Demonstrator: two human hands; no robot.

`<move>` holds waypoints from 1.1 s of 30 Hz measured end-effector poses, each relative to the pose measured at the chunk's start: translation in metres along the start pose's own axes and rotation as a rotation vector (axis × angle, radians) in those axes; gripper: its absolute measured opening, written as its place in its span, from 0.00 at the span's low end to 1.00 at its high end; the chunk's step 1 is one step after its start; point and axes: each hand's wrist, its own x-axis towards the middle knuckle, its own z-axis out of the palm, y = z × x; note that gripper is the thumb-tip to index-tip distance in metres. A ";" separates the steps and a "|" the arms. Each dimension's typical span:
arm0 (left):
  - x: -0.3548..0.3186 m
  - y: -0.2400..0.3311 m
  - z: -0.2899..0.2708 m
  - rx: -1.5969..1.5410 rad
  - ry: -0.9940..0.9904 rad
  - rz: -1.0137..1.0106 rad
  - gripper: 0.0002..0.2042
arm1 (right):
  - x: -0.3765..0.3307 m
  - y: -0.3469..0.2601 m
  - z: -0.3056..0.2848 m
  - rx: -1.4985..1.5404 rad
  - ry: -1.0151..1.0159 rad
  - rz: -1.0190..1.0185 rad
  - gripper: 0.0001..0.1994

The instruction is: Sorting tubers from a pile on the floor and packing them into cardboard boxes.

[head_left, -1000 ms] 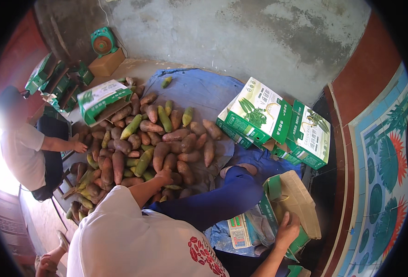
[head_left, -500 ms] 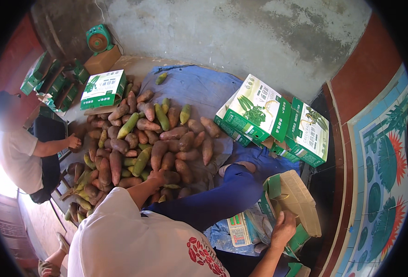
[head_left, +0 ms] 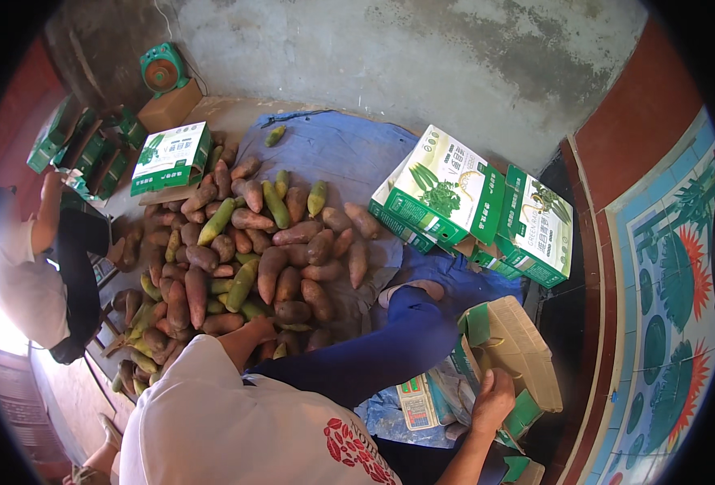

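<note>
A large heap of soil-covered reddish-brown and green radishes [head_left: 272,271] lies in front of me on the left. My left hand [head_left: 259,330] reaches down into the near side of the heap, touching radishes. Its fingers are mostly hidden among them, so whether it grips one does not show. On the right, an open green-and-tan cardboard box [head_left: 523,343] stands beside my bent leg. My right hand [head_left: 493,400] is at the near edge of this box, its fingers curled round the edge.
A digital scale [head_left: 416,404] sits between my leg and the box. White-and-green cartons [head_left: 446,190] stand on the blue sheet [head_left: 337,149] at the right. Another carton [head_left: 170,158] rests behind the heap. At far left a person [head_left: 30,275] sits near stacked boxes and a green round device [head_left: 163,71].
My left hand has drawn slightly back toward me and lower into the heap. The other person's arm has lifted from the heap toward the stacked boxes. My right hand stays at the box.
</note>
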 end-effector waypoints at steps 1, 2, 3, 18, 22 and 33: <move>-0.001 -0.004 0.008 0.040 0.071 0.001 0.30 | 0.000 0.000 0.000 0.007 -0.004 0.000 0.09; -0.002 -0.002 0.011 0.081 0.142 0.005 0.30 | 0.000 0.000 0.001 0.002 0.000 0.002 0.09; -0.005 0.001 0.011 0.082 0.143 0.011 0.30 | -0.001 0.000 0.002 -0.005 0.004 0.002 0.09; -0.013 0.009 -0.006 0.034 0.245 -0.123 0.28 | -0.003 0.005 0.009 -0.004 -0.007 0.021 0.10; -0.019 0.018 -0.024 -0.053 0.384 -0.200 0.29 | -0.002 0.005 0.007 -0.021 -0.009 0.031 0.11; 0.002 0.031 -0.048 -0.172 0.382 -0.221 0.36 | -0.001 0.006 0.010 -0.014 -0.018 0.044 0.13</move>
